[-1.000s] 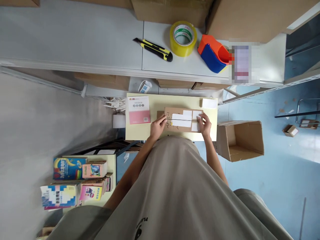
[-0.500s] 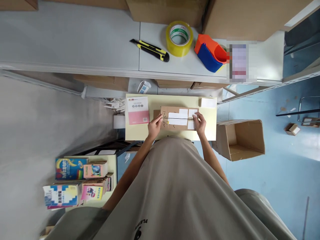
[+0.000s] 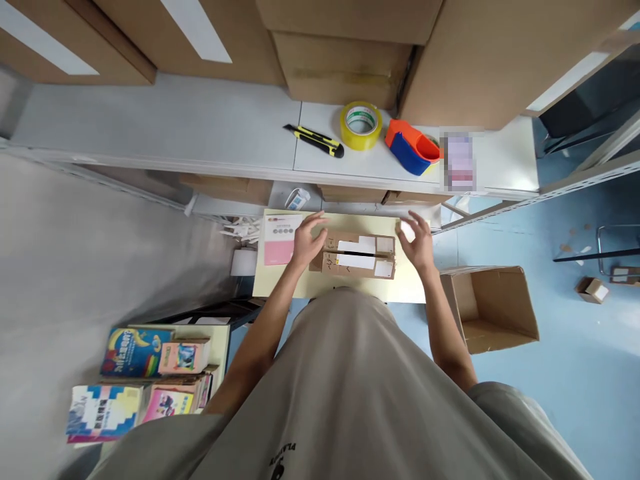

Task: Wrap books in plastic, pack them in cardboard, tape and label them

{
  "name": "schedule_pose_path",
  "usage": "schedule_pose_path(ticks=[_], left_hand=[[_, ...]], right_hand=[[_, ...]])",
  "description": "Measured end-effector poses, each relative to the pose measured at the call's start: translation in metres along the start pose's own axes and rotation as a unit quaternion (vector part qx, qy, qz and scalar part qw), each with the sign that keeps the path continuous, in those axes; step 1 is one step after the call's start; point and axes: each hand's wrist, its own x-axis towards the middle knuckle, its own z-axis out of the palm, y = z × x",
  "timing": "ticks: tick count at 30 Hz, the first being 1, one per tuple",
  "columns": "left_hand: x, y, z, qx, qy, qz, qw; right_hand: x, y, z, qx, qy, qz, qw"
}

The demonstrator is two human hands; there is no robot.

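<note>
A small cardboard box (image 3: 357, 271) with white labels and handwriting lies on the pale yellow table (image 3: 320, 290). A dark gap or strip runs along the middle of its top. To its left, my left hand (image 3: 307, 241) hovers by the box's edge, fingers apart and holding nothing. My right hand (image 3: 419, 247) is raised off the right end of the box, with thumb and fingers spread. Behind the left hand lies a pink and white booklet (image 3: 278, 250), partly covered by it.
On the shelf (image 3: 225, 127) sit a utility knife (image 3: 316, 141), a yellow tape roll (image 3: 361, 139) and an orange and blue tape dispenser (image 3: 411, 148). An open carton (image 3: 493, 307) stands on the floor at right. Books (image 3: 137, 353) are stacked at lower left.
Both hands have let go of the box and moved apart, fingers opening. The line along the box's top looks wider and darker. The view has tilted up, showing more of the shelf.
</note>
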Motion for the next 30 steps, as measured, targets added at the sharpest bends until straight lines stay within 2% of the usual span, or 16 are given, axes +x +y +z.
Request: schedule_pose_path(ticks=[2,4,7,10,12,14,17,20,22,24,27,30], left_hand=[[0.029,0.035,0.003,-0.014,0.002,0.075,0.997],[0.056,0.070,0.010,-0.041,0.000,0.141,0.989],[0.084,0.112,0.026,-0.070,-0.011,0.197,0.978],[0.093,0.131,0.043,-0.085,-0.029,0.203,0.975],[0.087,0.131,0.052,-0.100,-0.040,0.192,0.975],[0.072,0.122,0.058,-0.120,-0.049,0.171,0.977],[0.034,0.102,0.058,-0.166,-0.056,0.115,0.978],[-0.013,0.083,0.055,-0.213,-0.056,0.046,0.974],[-0.046,0.073,0.054,-0.227,-0.066,0.007,0.972],[-0.076,0.063,0.052,-0.232,-0.083,-0.021,0.969],[-0.111,0.049,0.049,-0.241,-0.087,-0.060,0.965],[-0.130,0.038,0.041,-0.255,-0.081,-0.090,0.959]], right_hand=[[0.048,-0.019,-0.014,-0.011,0.033,-0.059,0.998],[0.100,-0.031,-0.020,-0.017,0.056,-0.086,0.995],[0.171,-0.032,-0.010,-0.023,0.053,-0.088,0.994],[0.216,-0.021,0.012,-0.007,0.055,-0.061,0.997],[0.222,-0.015,0.022,0.008,0.064,-0.053,0.997],[0.205,-0.013,0.024,0.019,0.074,-0.050,0.996],[0.142,-0.020,0.019,0.038,0.067,-0.015,0.997],[0.055,-0.039,0.016,0.109,-0.023,0.053,0.992],[0.000,-0.056,0.022,0.203,-0.102,0.107,0.968],[-0.043,-0.073,0.031,0.276,-0.153,0.153,0.936],[-0.082,-0.093,0.049,0.305,-0.167,0.206,0.915],[-0.097,-0.106,0.065,0.292,-0.160,0.223,0.916]])
